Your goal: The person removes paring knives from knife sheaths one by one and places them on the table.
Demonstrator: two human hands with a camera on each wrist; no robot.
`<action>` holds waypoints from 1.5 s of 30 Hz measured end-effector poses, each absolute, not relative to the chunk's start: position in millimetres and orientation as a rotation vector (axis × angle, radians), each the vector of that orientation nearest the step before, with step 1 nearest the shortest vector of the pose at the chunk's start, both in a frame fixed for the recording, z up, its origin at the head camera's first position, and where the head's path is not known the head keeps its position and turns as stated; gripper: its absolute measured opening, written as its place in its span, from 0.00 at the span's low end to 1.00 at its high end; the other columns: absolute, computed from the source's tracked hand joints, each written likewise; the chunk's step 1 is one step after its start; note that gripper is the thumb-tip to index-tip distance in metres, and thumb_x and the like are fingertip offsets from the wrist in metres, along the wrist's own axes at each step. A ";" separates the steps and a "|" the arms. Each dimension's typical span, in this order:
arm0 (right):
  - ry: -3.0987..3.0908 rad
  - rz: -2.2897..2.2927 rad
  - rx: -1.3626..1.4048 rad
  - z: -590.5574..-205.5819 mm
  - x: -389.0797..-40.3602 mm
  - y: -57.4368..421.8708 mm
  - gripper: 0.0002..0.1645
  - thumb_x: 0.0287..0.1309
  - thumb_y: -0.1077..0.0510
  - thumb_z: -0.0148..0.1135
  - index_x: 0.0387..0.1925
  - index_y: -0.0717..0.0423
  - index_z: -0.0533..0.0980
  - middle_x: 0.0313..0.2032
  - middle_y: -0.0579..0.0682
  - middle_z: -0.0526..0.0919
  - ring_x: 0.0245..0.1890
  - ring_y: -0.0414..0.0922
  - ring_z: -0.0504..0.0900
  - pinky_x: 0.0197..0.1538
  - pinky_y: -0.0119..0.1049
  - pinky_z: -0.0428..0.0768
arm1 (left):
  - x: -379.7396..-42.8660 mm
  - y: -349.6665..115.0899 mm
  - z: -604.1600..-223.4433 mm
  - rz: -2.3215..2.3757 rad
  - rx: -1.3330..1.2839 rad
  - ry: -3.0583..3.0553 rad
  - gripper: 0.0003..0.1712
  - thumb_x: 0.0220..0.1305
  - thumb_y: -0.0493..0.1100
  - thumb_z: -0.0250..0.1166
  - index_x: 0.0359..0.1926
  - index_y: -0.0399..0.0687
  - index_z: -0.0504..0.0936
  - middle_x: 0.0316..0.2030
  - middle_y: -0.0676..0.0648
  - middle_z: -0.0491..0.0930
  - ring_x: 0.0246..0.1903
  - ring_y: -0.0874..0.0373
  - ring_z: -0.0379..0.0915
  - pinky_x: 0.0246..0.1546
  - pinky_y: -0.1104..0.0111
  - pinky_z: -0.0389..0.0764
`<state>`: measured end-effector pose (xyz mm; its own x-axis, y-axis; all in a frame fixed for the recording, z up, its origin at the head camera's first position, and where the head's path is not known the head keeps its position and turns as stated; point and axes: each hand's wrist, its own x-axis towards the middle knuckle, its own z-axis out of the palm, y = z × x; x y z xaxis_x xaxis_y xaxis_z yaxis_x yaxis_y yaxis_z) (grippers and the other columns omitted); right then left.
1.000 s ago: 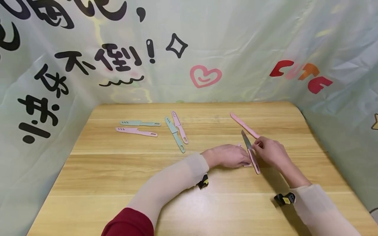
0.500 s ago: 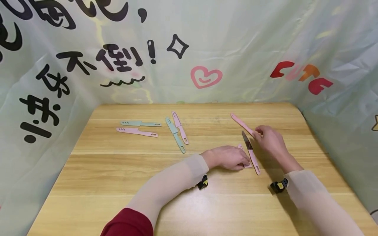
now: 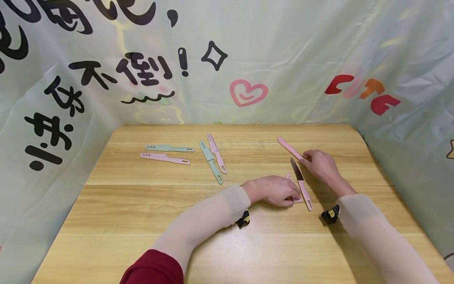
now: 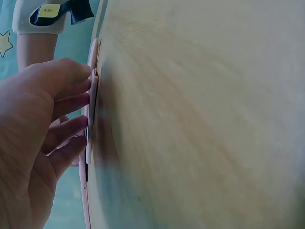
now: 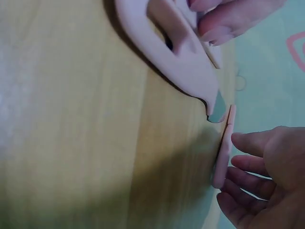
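Observation:
Fingertips of my left hand hold a pink knife sheath down on the table, partly hidden under the hand. Right beside it lies a bare paring knife with a pink handle, its metal blade pointing away from me. Farther right, my right hand holds the near end of another pink knife in its sheath, which lies slanted on the table. The right wrist view has the thumb and fingertips at that pink handle, with the bare knife's handle large above.
On the left of the wooden table are two pairs of sheathed knives: a green one over a pink one, and a slanted green one beside a pink one. A printed curtain hangs around the table.
My right hand has moved away from the bare knife, up and slightly left, to the near end of the sheathed pink knife. The left hand and the knives lie as before.

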<state>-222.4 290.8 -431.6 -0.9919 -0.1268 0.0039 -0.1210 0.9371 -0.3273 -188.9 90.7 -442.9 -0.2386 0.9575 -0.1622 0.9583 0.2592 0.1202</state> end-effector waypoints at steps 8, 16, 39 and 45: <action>3.070 -0.460 -0.180 -437.5 -228.8 287.6 0.18 0.67 0.53 0.59 0.47 0.65 0.79 0.33 0.58 0.79 0.29 0.52 0.73 0.30 0.44 0.71 | -191.0 86.2 -440.3 0.034 1.800 2.317 0.23 0.74 0.53 0.52 0.65 0.56 0.75 0.64 0.57 0.71 0.65 0.66 0.61 0.68 0.81 0.50; 3.109 -0.423 -0.205 -440.5 -230.2 284.6 0.18 0.67 0.54 0.58 0.48 0.66 0.80 0.36 0.61 0.79 0.32 0.55 0.75 0.33 0.51 0.75 | -198.5 75.7 -436.3 0.032 1.774 2.365 0.23 0.74 0.55 0.52 0.65 0.57 0.75 0.67 0.54 0.68 0.67 0.63 0.59 0.69 0.79 0.48; 3.076 -0.452 -0.137 -435.0 -231.0 277.1 0.16 0.68 0.56 0.57 0.45 0.67 0.79 0.34 0.61 0.80 0.27 0.53 0.75 0.31 0.49 0.75 | -217.6 44.6 -429.7 0.086 1.678 2.606 0.25 0.76 0.54 0.50 0.69 0.55 0.70 0.66 0.53 0.70 0.68 0.59 0.59 0.72 0.72 0.48; 3.092 -0.432 -0.151 -432.4 -228.6 274.3 0.16 0.67 0.57 0.58 0.47 0.67 0.79 0.35 0.61 0.79 0.30 0.54 0.76 0.33 0.52 0.76 | -219.2 35.5 -428.2 0.115 1.630 2.671 0.25 0.75 0.52 0.52 0.69 0.54 0.69 0.66 0.53 0.70 0.68 0.59 0.59 0.72 0.72 0.49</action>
<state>-228.6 274.3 -432.4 -0.9952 -0.0979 -0.0019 -0.0936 0.9570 -0.2744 -219.2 35.5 -428.2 -0.4578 0.8885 0.0294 0.8878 0.4552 0.0681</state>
